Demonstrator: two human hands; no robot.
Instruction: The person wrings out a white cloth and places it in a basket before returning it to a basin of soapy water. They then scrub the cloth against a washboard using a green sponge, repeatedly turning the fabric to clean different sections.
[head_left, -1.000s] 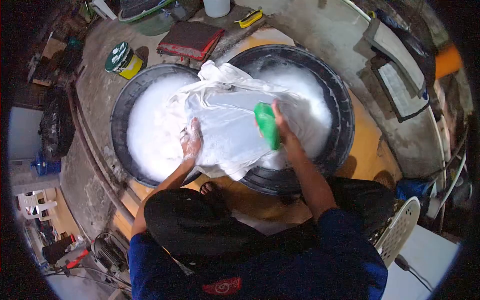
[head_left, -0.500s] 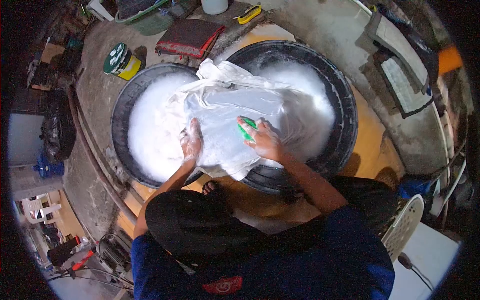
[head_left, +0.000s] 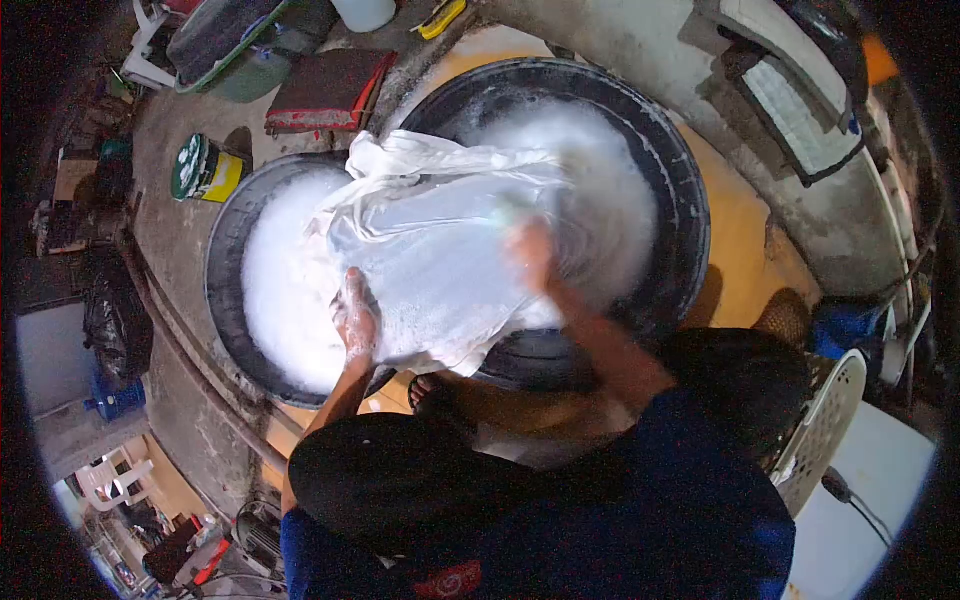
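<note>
A wet white cloth [head_left: 430,260] is spread across two black tubs, the left tub [head_left: 225,240] and the larger right tub [head_left: 688,200]. White suds [head_left: 285,290] fill the left one, and foamy water [head_left: 620,220] swirls in the right one. My left hand [head_left: 356,315], dotted with foam, presses on the cloth's left side and seems to grip it. Blurred by motion, my right hand [head_left: 532,252] is over the cloth's right part, with a smeared pale green brush or scrubber [head_left: 512,212] at its fingertips.
A green-lidded bucket [head_left: 205,168] stands left of the tubs. Behind them lie a folded dark red-edged mat [head_left: 332,90] and a yellow brush [head_left: 442,18]. A white perforated chair [head_left: 825,430] is at the right, and a pipe [head_left: 190,350] runs along the left.
My right hand has moved up the cloth with the green object, now blurred. My left hand sits a little further left and lower. The whole view has shifted and tilted slightly.
</note>
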